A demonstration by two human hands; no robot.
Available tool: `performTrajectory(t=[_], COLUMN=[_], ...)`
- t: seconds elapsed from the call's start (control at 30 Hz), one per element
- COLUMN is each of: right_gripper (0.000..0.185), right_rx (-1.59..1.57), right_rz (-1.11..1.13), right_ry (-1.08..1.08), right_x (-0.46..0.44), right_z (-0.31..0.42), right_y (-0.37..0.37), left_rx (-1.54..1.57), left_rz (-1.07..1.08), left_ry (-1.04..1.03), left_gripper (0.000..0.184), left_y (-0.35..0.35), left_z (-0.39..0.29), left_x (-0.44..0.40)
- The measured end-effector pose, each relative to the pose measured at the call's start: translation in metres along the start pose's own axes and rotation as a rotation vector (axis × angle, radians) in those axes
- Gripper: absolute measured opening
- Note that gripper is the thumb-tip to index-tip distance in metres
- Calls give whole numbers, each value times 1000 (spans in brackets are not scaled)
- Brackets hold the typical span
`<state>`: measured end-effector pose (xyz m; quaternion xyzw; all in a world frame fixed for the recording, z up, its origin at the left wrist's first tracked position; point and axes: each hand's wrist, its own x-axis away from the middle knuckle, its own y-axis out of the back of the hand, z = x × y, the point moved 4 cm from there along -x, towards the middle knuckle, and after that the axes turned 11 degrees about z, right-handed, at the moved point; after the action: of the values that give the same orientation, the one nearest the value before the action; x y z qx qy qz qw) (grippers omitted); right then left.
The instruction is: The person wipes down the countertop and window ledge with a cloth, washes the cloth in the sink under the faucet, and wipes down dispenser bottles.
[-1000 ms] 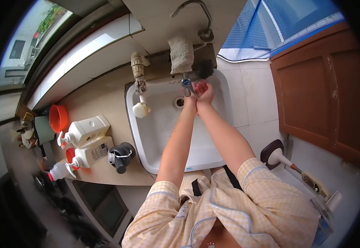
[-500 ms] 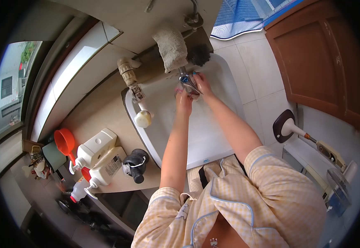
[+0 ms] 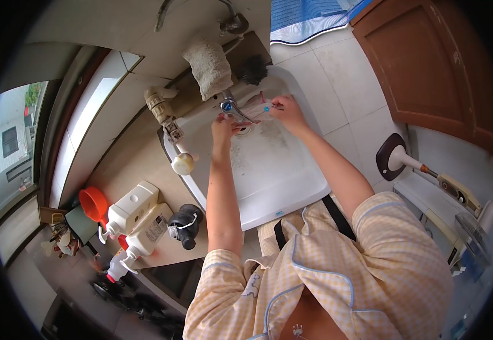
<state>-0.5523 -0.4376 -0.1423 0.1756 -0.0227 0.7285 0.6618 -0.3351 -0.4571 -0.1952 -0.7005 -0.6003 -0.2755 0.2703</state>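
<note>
Over the white sink [image 3: 269,195], my right hand [image 3: 289,113] is closed in a pinch at the right of the faucet [image 3: 227,106]. A thin, pale, see-through piece with pinkish edges [image 3: 255,105] runs from its fingers towards the faucet; its kind is unclear. A small blue spot shows by the fingertips. My left hand [image 3: 222,131] is closed just below the faucet body, beside the lever, with a pinkish edge of the piece at its fingers. The faucet partly hides the space between the hands.
A rough white cloth [image 3: 208,69] covers the faucet's back, with a dark scrubber [image 3: 254,69] beside it. On the left counter are pump bottles [image 3: 133,207], a red dipper [image 3: 93,204] and a black object [image 3: 184,225]. A beige valve pipe [image 3: 162,113] stands at the sink's left edge.
My hands were close together under the faucet; now they are apart, the right one moved out to the right. The thin pale piece now shows between them. The view has shifted slightly.
</note>
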Motion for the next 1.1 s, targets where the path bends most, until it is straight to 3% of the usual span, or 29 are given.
performTrajectory(t=[0.07,0.13,0.17,0.2,0.27,0.3,0.37,0.43,0.47,0.53,0.57,0.63,0.67,0.73,0.87,0.93,0.97,1.07,1.1], right_gripper=[18,17,17,18,19,20,22,24,24,24,24,32,32,37,36,34,34,30,32], right_rx=[28,-134,-137,-128,-118,-265,-415,-581,-583,-409,-410,-375,-377,-837,-1200,-1183,-1183,-1196,-1130], right_rz=[-89,-189,-193,-167,-146,-25,92,125,124,-196,-195,-225,-223,165,354,225,226,349,323], right_ry=[110,151,146,104,52,44,33,-27,-28,-89,-92,-399,-405,-729,-599,-506,-509,-709,-752], right_x=[3,8,8,6,7,7,8,7,7,13,14,18,17,13,-14,-24,-25,-22,-20], right_z=[10,16,17,17,22,25,23,17,13,3,1,-11,-5,-1,-11,-10,-8,-1,1], right_y=[1,2,2,0,-2,-7,-14,-18,-17,-4,-6,-15,-18,-45,-86,-89,-89,-88,-87], left_rx=[102,-56,-61,-553,-1046,-1103,-1147,-828,-829,-550,-550,-241,-242,-275,-6,-848,-848,-296,-290], left_rz=[15,-196,-193,-262,-307,-219,-118,345,347,141,141,106,104,188,243,-123,-124,-50,-48], left_ry=[4,-14,-10,-238,-468,-746,-1023,-507,-506,-453,-449,-540,-534,-430,-453,-928,-926,-722,-719], left_gripper=[23,28,28,31,35,34,33,32,32,33,33,29,29,29,34,46,46,42,42], left_y=[-4,-6,-5,-6,-29,-48,-63,-59,-54,-36,-36,-34,-36,-41,-48,-52,-52,-49,-52], left_z=[3,7,17,13,-9,-26,-38,-29,-27,-27,-27,-31,-34,-38,-39,-52,-48,-32,-28], left_x=[0,2,-3,-7,10,23,33,2,0,-3,-1,6,13,26,41,56,51,28,26])
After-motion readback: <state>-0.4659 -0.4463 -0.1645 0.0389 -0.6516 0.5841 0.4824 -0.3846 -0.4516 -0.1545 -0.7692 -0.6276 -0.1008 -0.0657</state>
